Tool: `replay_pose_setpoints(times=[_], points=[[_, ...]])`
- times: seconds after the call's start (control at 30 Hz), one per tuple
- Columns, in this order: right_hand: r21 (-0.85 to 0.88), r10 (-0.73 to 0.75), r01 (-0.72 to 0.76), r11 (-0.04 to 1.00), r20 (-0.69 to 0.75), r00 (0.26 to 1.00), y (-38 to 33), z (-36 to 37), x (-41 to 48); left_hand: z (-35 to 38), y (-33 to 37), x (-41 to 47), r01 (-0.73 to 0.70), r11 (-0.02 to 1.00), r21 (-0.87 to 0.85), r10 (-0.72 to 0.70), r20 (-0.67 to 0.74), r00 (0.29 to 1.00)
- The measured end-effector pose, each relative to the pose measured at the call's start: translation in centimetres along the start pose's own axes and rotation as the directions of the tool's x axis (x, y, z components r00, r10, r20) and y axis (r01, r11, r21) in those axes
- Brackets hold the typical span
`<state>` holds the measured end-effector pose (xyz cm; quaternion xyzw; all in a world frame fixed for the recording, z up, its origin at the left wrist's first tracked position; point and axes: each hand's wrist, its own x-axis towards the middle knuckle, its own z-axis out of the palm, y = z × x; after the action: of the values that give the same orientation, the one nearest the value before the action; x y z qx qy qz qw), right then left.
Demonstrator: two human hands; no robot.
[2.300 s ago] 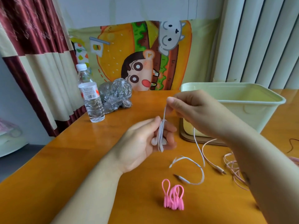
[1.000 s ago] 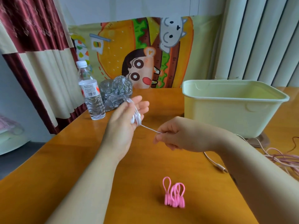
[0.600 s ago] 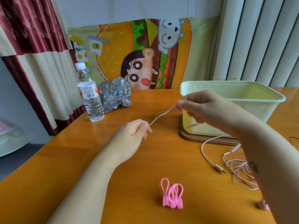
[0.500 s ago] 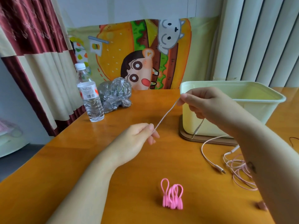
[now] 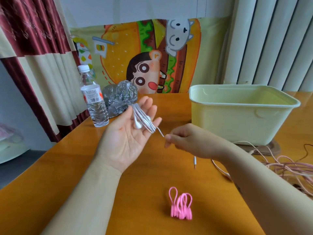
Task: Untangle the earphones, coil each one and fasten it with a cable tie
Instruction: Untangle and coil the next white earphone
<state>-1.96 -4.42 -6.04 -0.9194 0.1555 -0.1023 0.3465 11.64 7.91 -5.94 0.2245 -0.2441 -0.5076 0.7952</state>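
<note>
The right hand (image 5: 189, 141) has a pinching grip on the strand leading off the white earphone (image 5: 138, 124) at frame centre. The rest of that cable is looped round the straight fingers of the left hand (image 5: 125, 141), which is palm up, its grip released. Pink cable ties (image 5: 181, 207) stand on the desk (image 5: 144, 192) at lower centre. Tangled pink earphones (image 5: 288, 168) lie at the right edge, below a pale green tub (image 5: 237, 126).

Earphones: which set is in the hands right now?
The white earphones, looped on the left hand, cable pinched by the right hand. The pink earphones lie tangled on the table.
</note>
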Motion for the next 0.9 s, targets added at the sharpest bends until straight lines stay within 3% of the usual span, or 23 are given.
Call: replay_pose_setpoints(times=[0.03, 0.1, 0.2, 0.4, 0.57, 0.7, 0.83, 0.9], points=[[-0.024, -0.007, 0.008, 1.0, 0.051, 0.999, -0.4, 0.1, -0.1, -0.2, 0.1, 0.3, -0.086, 0.993, 0.075, 0.093, -0.089, 0.992], [-0.071, -0.014, 0.024, 0.997, 0.136, 0.991, -1.4, 0.0, -0.4, -0.5, 0.1, 0.7, -0.133, 0.959, 0.249, 0.172, -0.139, 0.975], [-0.167, -0.031, 0.059, 0.984, 0.165, 0.986, -3.0, -0.5, -1.2, -0.9, -0.4, 0.6, -0.098, 0.899, 0.426, 0.177, -0.151, 0.973], [-0.209, -0.127, 0.132, 0.969, 0.037, 0.991, -5.3, -2.3, -2.9, -0.9, -1.9, 0.0, -0.013, 0.729, 0.684, 0.064, -0.049, 0.997], [-0.237, -0.212, 0.169, 0.957, -0.168, 0.963, -4.8, -3.1, -2.5, 0.2, -2.8, -0.6, 0.046, 0.688, 0.724, -0.119, 0.05, 0.992], [-0.17, -0.211, 0.163, 0.972, -0.322, 0.923, -3.4, -3.2, -1.6, 0.8, -2.5, -1.1, 0.136, 0.71, 0.69, -0.203, 0.016, 0.979], [0.04, -0.121, 0.139, 0.99, -0.294, 0.948, -2.2, -2.1, -0.9, 1.3, -1.9, -1.4, 0.134, 0.85, 0.509, -0.211, 0.097, 0.973], [0.123, -0.09, 0.128, 0.984, -0.271, 0.958, -2.1, -1.1, -0.6, 1.5, -1.9, -1.2, 0.131, 0.896, 0.424, -0.175, 0.066, 0.982]])
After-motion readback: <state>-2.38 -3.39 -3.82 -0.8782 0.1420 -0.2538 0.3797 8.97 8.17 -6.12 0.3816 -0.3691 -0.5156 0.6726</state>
